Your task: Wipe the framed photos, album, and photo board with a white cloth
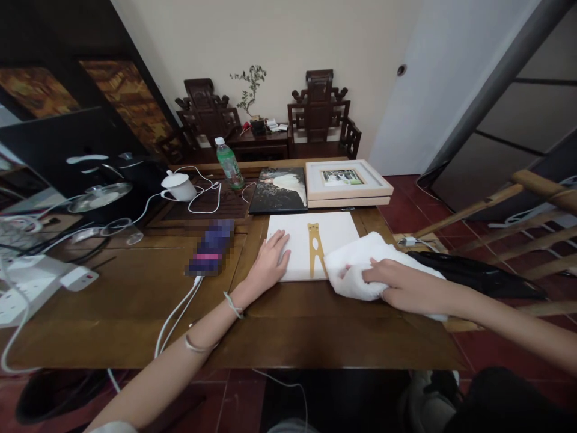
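Observation:
A flat white panel [293,240] lies on the brown wooden table [270,337]. On its face is a tan, cat-shaped figure [315,249] with long legs. My left hand [270,260] rests flat on the panel's left edge, fingers stretched out. At the panel's right edge my right hand [401,285] is closed on a fluffy white cloth [360,249]. The cloth covers the panel's lower right corner and hangs past the table's right side. Some of my right fingers are sunk in its folds.
Behind the panel lie stacked light-wood picture frames [349,195] and a dark photo panel [279,189]. A green bottle [229,165], a lidded white cup [179,186] and a charging phone [211,246] stand or lie to the left. White cables and a power strip [29,288] crowd the far left.

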Demonstrator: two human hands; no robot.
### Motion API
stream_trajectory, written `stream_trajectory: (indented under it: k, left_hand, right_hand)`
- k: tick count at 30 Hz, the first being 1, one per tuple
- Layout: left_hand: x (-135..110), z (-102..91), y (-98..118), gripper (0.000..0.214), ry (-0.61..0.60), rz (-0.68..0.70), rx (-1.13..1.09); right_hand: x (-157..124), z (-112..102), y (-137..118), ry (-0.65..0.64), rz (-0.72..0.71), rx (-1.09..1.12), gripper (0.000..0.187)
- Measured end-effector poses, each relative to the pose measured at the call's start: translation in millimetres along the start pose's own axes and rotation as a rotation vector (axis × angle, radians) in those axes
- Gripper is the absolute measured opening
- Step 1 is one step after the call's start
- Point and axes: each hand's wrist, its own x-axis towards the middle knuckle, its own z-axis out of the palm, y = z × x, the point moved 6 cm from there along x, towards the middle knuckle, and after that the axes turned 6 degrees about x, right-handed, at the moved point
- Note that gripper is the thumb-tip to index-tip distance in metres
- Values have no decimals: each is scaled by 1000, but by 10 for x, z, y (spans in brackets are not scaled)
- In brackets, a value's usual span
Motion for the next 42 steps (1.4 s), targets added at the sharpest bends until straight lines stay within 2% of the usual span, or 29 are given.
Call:
stream_trajectory:
  k: [2,5,13,17,21,27,30,33,37,42]
  left_hand:
    - [4,-3,9,43,-17,-6,8]
    - [7,-3,16,43,-41,-6,19]
    - [9,-10,14,41,-57,5,33]
    - [11,-19,17,40,-61,13,36]
    - [9,-7,5,41,-66,20,42]
    - [3,-2,10,40,-52,27,47]
    - [5,-6,20,40,-62,20,61]
    - [9,-9,32,41,-70,25,77]
    - [7,-2,28,41,-73,23,90]
    - [2,-5,24,40,-56,34,85]
  right_hand:
    - [22,-43,11,-25,5,14,22]
    - [198,-172,126,-8,-9,16,19]
    - [968,-538,568,177,24,-90,14]
    - [1140,-554,643,236,31,-153,16]
    - [1012,-411,571,225,-10,-187,17]
    - [449,-86,242,162,-35,-148,21]
    - [167,12,65,93,10,-83,23]
    - [17,10,-24,16,63,-2,22]
    - [117,-126,22,3,52,44,18]
    - [588,-329,259,110,33,-38,12]
